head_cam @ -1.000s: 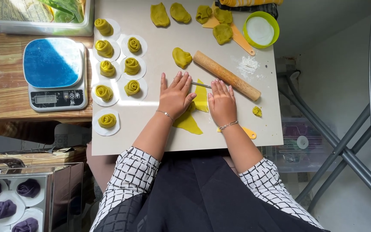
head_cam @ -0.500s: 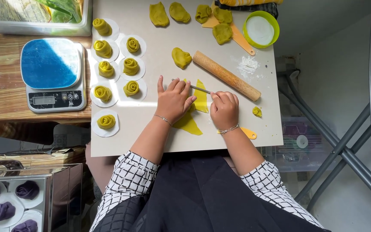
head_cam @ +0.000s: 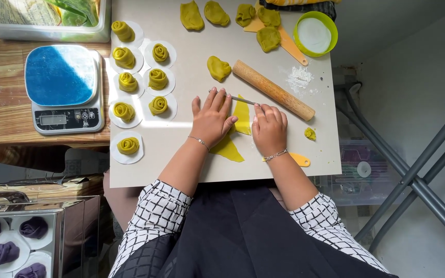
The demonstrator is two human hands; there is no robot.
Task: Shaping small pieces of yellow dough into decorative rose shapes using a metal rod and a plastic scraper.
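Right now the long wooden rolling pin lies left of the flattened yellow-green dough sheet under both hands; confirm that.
Wrong side. In the head view the long wooden rolling pin lies up and to the right of the flattened yellow-green dough sheet, which is indeed under both hands.

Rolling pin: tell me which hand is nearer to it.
Right. The right hand lies just below the rolling pin, while the left hand rests farther left on the flattened dough.

I see my left hand (head_cam: 211,119) pressed flat on a thin yellow-green dough strip (head_cam: 235,133) on the white board (head_cam: 181,164). My right hand (head_cam: 269,128) holds a thin metal rod (head_cam: 233,97) across the strip's far end, near the wooden rolling pin (head_cam: 273,89). Rolled dough roses (head_cam: 139,77) sit left.
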